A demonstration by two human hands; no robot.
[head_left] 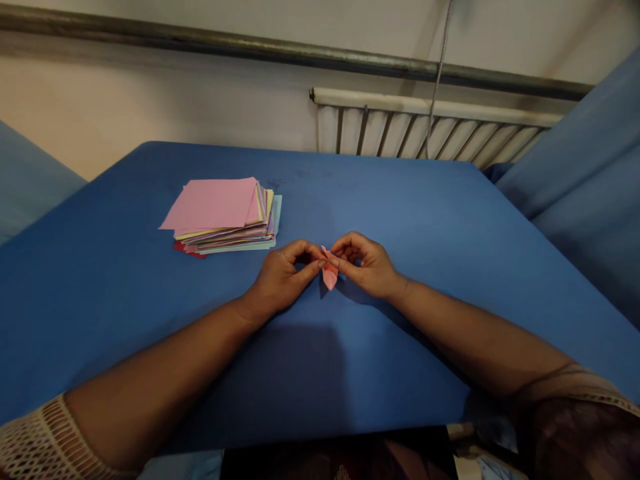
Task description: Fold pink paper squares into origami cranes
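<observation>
A small folded piece of pink paper (329, 277) is held just above the blue table, its pointed end towards me. My left hand (290, 272) pinches its left side between thumb and forefinger. On the opposite side, my right hand (367, 263) grips the paper the same way, its other fingers curled in. The fingertips of both hands nearly meet at the upper part of the paper and cover some of its folds.
To the left, beyond my left hand, lies a stack of coloured paper sheets (215, 207), pink on top. The blue table (400, 207) reaches back towards a wall with a white radiator (390, 103) and a horizontal pipe (250, 48). Blue curtains (590, 167) hang at the sides.
</observation>
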